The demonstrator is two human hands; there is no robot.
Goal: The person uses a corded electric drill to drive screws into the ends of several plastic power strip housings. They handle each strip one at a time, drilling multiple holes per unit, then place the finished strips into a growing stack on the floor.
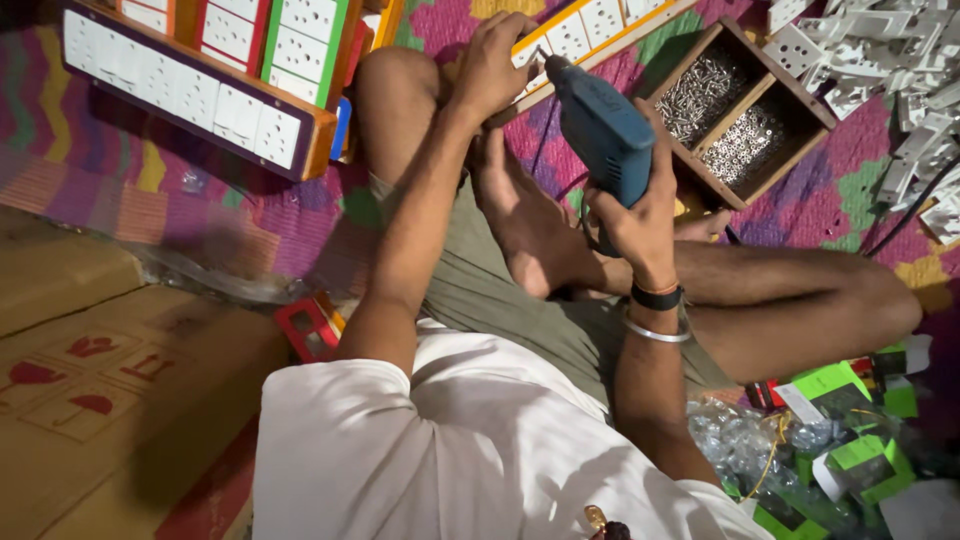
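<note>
I sit cross-legged on a patterned mat. My right hand (640, 215) grips a blue electric drill (603, 130) by its handle, its tip pointing up-left at a long switchboard with an orange frame and white sockets (585, 30). My left hand (492, 62) presses down on that board, just left of the drill tip. The board rests across my knee and foot. On my right wrist are a black band and a metal bangle.
A wooden box (745, 110) with two compartments of screws stands right of the drill. White socket parts (890, 60) pile at the top right. More switchboards (200, 90) lie top left. Cardboard boxes (100, 380) are at left, green packets (840, 440) at lower right.
</note>
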